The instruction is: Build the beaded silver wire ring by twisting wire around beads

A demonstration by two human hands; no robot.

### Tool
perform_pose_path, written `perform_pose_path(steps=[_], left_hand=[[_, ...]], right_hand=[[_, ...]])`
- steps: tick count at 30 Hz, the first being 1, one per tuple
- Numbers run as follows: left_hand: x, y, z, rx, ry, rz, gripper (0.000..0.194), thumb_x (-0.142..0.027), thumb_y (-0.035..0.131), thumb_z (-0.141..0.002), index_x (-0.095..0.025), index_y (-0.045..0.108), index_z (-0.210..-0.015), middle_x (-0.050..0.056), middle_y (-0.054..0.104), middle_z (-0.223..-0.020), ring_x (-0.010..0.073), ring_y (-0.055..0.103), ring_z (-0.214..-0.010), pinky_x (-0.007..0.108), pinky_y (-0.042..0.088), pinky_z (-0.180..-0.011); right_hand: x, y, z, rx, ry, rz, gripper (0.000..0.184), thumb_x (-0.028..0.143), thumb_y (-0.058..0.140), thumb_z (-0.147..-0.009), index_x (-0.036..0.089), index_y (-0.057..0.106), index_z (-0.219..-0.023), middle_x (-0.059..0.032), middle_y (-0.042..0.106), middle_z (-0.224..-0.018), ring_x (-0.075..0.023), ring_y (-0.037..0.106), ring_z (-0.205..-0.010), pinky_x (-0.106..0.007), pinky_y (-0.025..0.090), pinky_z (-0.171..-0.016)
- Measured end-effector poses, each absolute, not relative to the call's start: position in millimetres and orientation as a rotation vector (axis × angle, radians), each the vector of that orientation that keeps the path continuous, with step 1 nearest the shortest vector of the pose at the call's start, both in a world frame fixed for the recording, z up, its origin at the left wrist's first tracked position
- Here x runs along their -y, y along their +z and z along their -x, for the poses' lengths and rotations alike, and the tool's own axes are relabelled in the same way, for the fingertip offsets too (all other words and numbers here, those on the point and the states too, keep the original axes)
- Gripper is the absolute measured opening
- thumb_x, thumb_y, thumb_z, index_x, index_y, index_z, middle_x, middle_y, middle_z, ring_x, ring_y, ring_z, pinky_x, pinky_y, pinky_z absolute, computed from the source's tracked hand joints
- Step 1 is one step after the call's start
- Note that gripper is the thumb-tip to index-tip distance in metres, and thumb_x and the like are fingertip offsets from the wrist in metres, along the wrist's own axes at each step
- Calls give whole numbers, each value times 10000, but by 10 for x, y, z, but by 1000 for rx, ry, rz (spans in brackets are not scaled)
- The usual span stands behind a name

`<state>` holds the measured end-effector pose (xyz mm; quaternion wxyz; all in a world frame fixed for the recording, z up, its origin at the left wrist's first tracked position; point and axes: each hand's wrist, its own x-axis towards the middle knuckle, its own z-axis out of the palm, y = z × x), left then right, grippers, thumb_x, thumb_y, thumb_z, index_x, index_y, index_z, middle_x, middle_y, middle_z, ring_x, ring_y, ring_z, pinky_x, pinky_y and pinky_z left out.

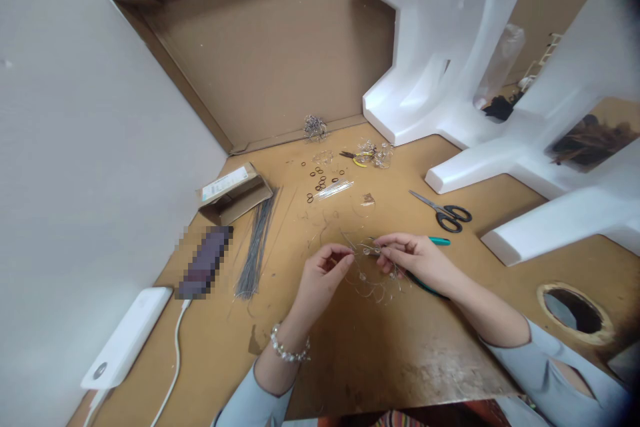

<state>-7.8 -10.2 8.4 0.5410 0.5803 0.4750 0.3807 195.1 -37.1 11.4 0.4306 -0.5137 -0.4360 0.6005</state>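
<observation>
My left hand (323, 280), a beaded bracelet on its wrist, pinches thin wire between thumb and fingertips. A tangle of fine wire strung with clear beads (363, 276) hangs below and between both hands. My right hand (413, 259) is closed on the other side of this beaded wire, close to a round clear bead. Green-handled pliers (440, 241) pass through or under the right hand; one handle sticks out above it and the other below. How firmly they are gripped is hidden by the palm.
Black-handled scissors (453, 217) lie right of centre. Yellow-handled pliers (361, 159) and a wire bundle (315, 127) sit farther back. Straight grey wires (256, 247) lie left, by an open small box (233, 193). A white power bank (127, 340), white stands (415, 107) and a round hole (575, 310) flank the worktop.
</observation>
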Motion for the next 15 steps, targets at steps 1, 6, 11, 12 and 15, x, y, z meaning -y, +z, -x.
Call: perform_pose_path(steps=[1, 6, 11, 12, 15], left_hand=[[109, 79, 75, -1118, 896, -1417, 195, -347, 683, -754, -170, 677, -836, 25, 636, -783, 116, 522, -684, 225, 407, -630], [129, 103, 59, -1120, 924, -1614, 135, -300, 647, -784, -186, 695, -839, 37, 637, -812, 131, 528, -692, 237, 404, -634], [123, 138, 61, -1161, 1047, -1733, 104, -238, 588, -815, -194, 657, -879, 46, 613, -894, 142, 534, -759, 248, 420, -689], [121, 136, 63, -1164, 1069, -1750, 98, -231, 589, -813, -194, 645, -885, 48, 603, -911, 146, 538, -789, 251, 424, -708], [124, 121, 59, -1163, 1113, -1740, 106, -232, 607, -800, -194, 614, -898, 55, 598, -966, 164, 545, -885, 263, 433, -767]], right_hand=[[374, 113, -1944, 1082, 1502, 1281, 333, 377, 684, -699, 162, 647, -951, -45, 712, -725, -127, 634, -600, -233, 442, -489], [374, 101, -1922, 1088, 1523, 1271, 323, 367, 683, -700, 170, 649, -954, -39, 718, -739, -130, 639, -612, -241, 456, -500], [367, 92, -1919, 1080, 1529, 1277, 340, 367, 681, -707, 163, 642, -976, -53, 728, -786, -137, 659, -642, -233, 455, -508], [368, 89, -1918, 1069, 1535, 1277, 338, 368, 682, -709, 164, 639, -975, -54, 728, -792, -137, 662, -645, -232, 458, -513], [376, 81, -1909, 1029, 1552, 1287, 338, 380, 684, -712, 167, 632, -969, -53, 725, -803, -139, 670, -653, -232, 467, -525]])
